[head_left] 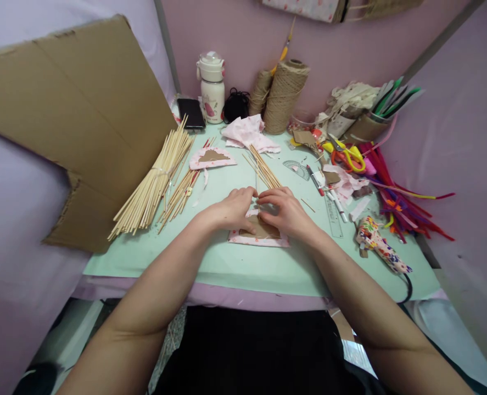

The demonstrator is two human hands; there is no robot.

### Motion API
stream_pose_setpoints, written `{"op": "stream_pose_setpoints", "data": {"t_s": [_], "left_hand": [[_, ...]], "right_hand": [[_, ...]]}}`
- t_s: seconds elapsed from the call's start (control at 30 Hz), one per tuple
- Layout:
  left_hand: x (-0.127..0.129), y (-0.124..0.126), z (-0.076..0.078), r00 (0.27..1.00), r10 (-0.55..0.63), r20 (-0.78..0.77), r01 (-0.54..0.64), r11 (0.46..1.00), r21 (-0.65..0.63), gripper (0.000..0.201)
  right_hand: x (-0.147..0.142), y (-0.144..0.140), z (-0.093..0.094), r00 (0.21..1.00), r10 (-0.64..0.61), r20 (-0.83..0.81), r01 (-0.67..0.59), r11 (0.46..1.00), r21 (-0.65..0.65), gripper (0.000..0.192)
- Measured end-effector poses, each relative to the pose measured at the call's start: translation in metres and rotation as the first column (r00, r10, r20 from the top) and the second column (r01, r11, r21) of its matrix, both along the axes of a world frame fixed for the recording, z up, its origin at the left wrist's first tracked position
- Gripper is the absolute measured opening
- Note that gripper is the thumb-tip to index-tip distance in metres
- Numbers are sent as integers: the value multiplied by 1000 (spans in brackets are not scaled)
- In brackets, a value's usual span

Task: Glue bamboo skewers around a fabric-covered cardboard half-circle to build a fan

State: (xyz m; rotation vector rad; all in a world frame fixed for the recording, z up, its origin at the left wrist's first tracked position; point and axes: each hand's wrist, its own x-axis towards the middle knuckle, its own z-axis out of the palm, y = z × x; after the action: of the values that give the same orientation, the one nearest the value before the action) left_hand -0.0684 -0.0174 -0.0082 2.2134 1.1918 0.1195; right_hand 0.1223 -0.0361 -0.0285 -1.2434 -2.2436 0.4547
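On the table in front of me lies a cardboard piece [262,230] edged with pink patterned fabric. My left hand [239,209] bends over its left side, thumb on the bare cardboard and fingertips at a thin bamboo stick [257,178]. From the other side, my right hand [286,211] curls its fingers in to the same stick, its thumb low over the cardboard. The two hands almost meet at the stick, whose lower part they partly cover. Just beyond them rests a small bunch of bamboo sticks [268,170].
A bundle of bamboo sticks [156,178] leans by a large cardboard sheet [82,99] on the left. Twine rolls [286,96] and a bottle [212,93] stand behind. Scissors [346,153], pipe cleaners [395,192] and a fabric-wrapped glue gun [381,247] lie right.
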Motion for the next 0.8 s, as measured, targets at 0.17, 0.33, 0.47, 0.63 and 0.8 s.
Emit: {"op": "stream_pose_setpoints", "data": {"t_s": [0.17, 0.33, 0.47, 0.63, 0.8], "left_hand": [[0, 0, 2, 1000, 2, -5, -2, 1000, -11, 78], [-2, 0, 0, 1000, 0, 1, 0, 1000, -19, 82], [-2, 0, 1, 1000, 6, -11, -6, 1000, -24, 84], [-2, -3, 8, 1000, 17, -10, -17, 999, -48, 80], [-2, -3, 8, 1000, 16, -13, -16, 999, -29, 81]], "right_hand": [[-1, -4, 2, 1000, -9, 1, 9, 1000, -5, 19], [8, 7, 6, 986, -165, -18, 166, 985, 54, 25], [11, 32, 7, 935, -319, 156, 313, 948, 65, 27], [-2, 57, -5, 914, -345, 212, 332, 938, 96, 20], [1, 66, -15, 873, -427, 236, 407, 904, 131, 18]]}}
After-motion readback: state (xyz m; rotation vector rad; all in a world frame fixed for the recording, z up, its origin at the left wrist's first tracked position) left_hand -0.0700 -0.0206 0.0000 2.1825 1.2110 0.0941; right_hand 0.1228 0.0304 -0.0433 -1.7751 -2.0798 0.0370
